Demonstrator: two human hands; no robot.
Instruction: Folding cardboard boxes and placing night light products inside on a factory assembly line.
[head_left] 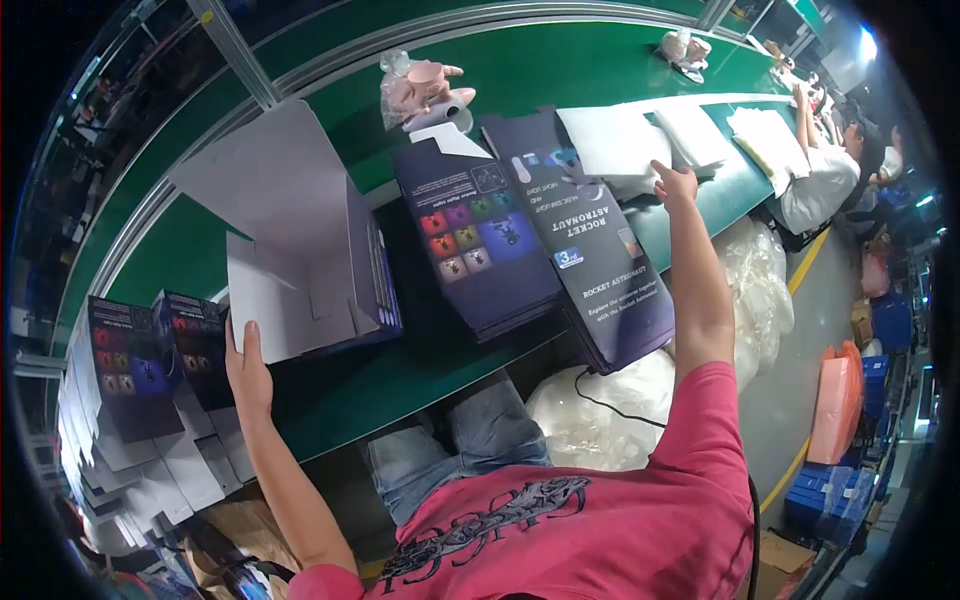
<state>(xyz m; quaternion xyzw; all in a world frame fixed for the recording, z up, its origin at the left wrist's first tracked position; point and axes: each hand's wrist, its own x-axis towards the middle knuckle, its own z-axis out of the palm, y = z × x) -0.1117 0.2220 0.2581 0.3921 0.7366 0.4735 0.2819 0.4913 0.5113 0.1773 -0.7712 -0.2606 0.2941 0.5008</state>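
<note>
My left hand (248, 372) grips the near left edge of an open carton (300, 290), thumb against its pale inner side. The carton's flaps stand up and its inside faces me. On the right, my right hand (676, 187) pinches the near right edge of a white padded sheet (615, 150); its fingertips are partly hidden. Between my hands lie two stacks of flat, dark printed cartons, the left stack (475, 245) and the right stack (605, 250), the latter reaching over the bench's near edge.
Plastic-wrapped pinkish parts (420, 88) lie behind the stacks on the green bench (340, 395). More white padded packs (765, 140) continue rightward toward co-workers (825, 185). Stacked folded cartons (150, 400) stand at left. Clear plastic bags (600, 410) sit below the bench; blue crates (825, 500) stand across the aisle.
</note>
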